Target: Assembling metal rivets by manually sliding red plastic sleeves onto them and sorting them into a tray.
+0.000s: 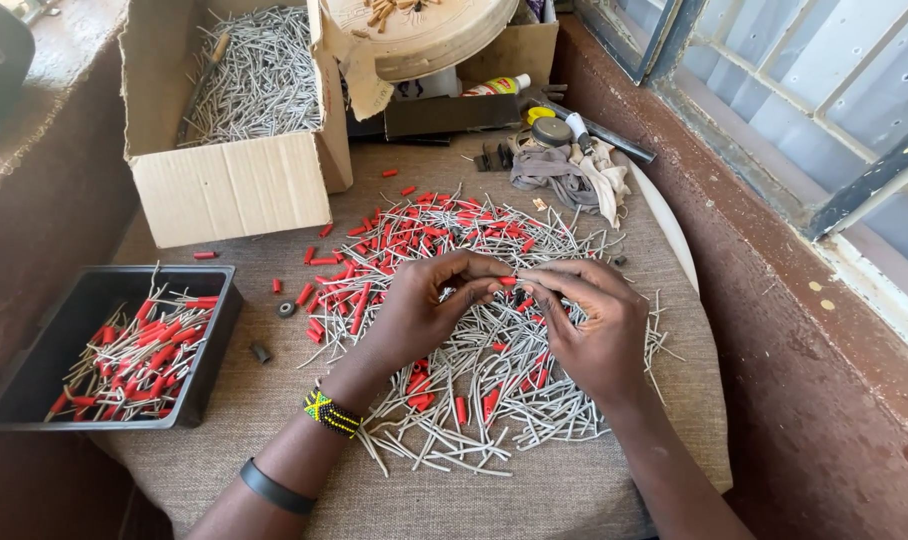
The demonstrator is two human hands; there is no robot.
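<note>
Head view, looking down at a tabletop (534,500) covered in coarse beige cloth. Left hand (429,305) and right hand (589,325) meet above the middle of the pile, fingertips touching. Between them a short red tube (508,281) is pinched, left thumb and forefinger closing on one end, right fingertips pressed together on the other; whether a grey stick sits inside it cannot be told. Left wrist carries a beaded bracelet (331,412), with a plain black band (276,488) further up the forearm. Under the hands lies a loose heap of thin grey sticks (484,400), mixed with many red tubes (384,245) that lie thickest toward the far left side. At left, a black plastic tray (74,300) holds grey sticks capped with red tubes. Behind it, an open cardboard box (229,185) is filled with bare grey sticks. Far side: a crumpled grey rag (564,175), a small round tin (551,131), and a bottle (499,87) lying on its side. A barred window (814,110) runs along the right.
</note>
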